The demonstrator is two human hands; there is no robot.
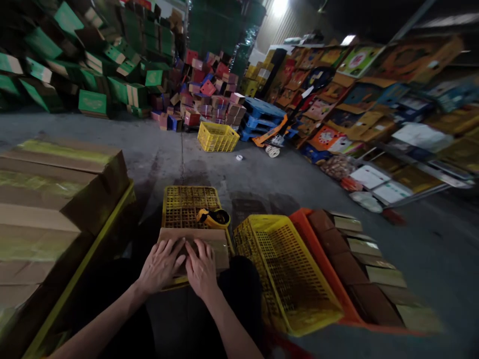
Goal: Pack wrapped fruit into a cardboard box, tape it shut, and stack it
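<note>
In front of my knees a brown cardboard box [220,249] lies on an upturned yellow plastic crate [177,199]. My left hand [160,264] rests on the box's left half, fingers stretched out flat. Beside it my right hand [202,264] presses on the middle of the box, its fingers spread and the fingertips close to the left hand's. Just behind the box, on the crate's top, sits a yellow and black tape dispenser [213,218]. The underside of the box is hidden.
A yellow basket [310,279] and an orange crate [305,224] of boxes stand at right. Large taped cartons [48,194] fill the left. Farther off are a yellow crate [218,137], blue pallets [262,112], an orange pallet jack [275,133] and piled green boxes [93,102].
</note>
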